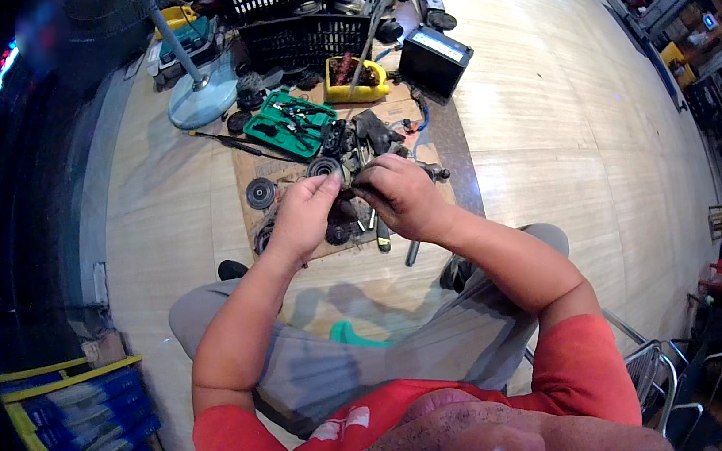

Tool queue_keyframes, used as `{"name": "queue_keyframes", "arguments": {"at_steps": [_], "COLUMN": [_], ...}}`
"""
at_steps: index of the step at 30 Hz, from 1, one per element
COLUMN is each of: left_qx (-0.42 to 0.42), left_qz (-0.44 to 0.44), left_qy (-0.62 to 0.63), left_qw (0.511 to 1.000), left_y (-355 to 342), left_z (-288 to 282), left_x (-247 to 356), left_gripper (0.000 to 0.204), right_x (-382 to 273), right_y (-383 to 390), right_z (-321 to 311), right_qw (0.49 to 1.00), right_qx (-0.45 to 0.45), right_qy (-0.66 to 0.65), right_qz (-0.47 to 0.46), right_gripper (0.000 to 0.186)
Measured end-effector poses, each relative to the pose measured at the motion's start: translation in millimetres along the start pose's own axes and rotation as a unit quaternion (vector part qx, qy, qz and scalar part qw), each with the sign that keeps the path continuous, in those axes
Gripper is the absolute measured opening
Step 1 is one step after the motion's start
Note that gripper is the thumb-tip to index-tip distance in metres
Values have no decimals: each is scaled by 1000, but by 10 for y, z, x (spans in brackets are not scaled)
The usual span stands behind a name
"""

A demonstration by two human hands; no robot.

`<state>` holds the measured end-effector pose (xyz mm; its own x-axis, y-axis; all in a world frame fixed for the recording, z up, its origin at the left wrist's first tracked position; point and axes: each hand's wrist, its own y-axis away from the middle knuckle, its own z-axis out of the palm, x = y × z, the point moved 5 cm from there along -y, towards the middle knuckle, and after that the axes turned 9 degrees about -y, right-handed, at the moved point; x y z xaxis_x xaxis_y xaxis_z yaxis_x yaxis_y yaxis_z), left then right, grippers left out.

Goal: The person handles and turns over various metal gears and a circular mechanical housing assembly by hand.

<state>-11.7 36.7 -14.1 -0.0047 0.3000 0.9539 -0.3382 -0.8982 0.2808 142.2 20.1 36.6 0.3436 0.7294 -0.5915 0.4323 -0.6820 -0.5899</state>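
My left hand [309,214] and my right hand [398,194] meet over a cardboard sheet [252,164], both pinched around a small dark part [347,192] mostly hidden by fingers. A black ringed disc [321,167] lies just beyond my left fingers, a second black disc [260,192] to the left. Below my hands are a dark round part [340,232], a black-and-yellow handled tool [383,236] and a metal bar [412,252]. Farther back are dirty dark metal parts [375,130] and an open green tool case [287,125] with black-handled tools.
A fan stand [203,101], black crates [299,36], a yellow container [356,88] and a black battery [436,61] stand behind the work spot. My crossed legs [218,300] border it in front. Blue-and-yellow boxes [77,427] are stacked at lower left, metal-framed furniture [657,365] at lower right.
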Motion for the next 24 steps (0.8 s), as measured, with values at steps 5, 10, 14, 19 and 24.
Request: {"name": "queue_keyframes", "arguments": {"at_steps": [5, 10, 14, 19, 24], "left_qx": [-30, -34, -5, 51, 59], "left_qz": [-44, -45, -7, 73, 128], "left_qy": [33, 34, -92, -190, -264], "left_qw": [998, 998, 996, 978, 954], "left_y": [15, -5, -24, 10, 44], "left_z": [-13, -44, -89, -51, -19], "left_x": [-55, -101, -74, 17, 96], "left_gripper": [30, 28, 25, 24, 19], "right_x": [-14, -26, 58, 108, 172], "right_y": [14, 6, -10, -16, 7], "right_z": [20, 34, 52, 23, 8], "right_qw": [1000, 1000, 997, 984, 957], "right_qx": [3, 8, -7, -1, -28], "right_qy": [8, 18, -3, -74, -100], "right_qz": [-18, -14, 71, 164, 271], "right_gripper": [21, 19, 13, 13, 16]}}
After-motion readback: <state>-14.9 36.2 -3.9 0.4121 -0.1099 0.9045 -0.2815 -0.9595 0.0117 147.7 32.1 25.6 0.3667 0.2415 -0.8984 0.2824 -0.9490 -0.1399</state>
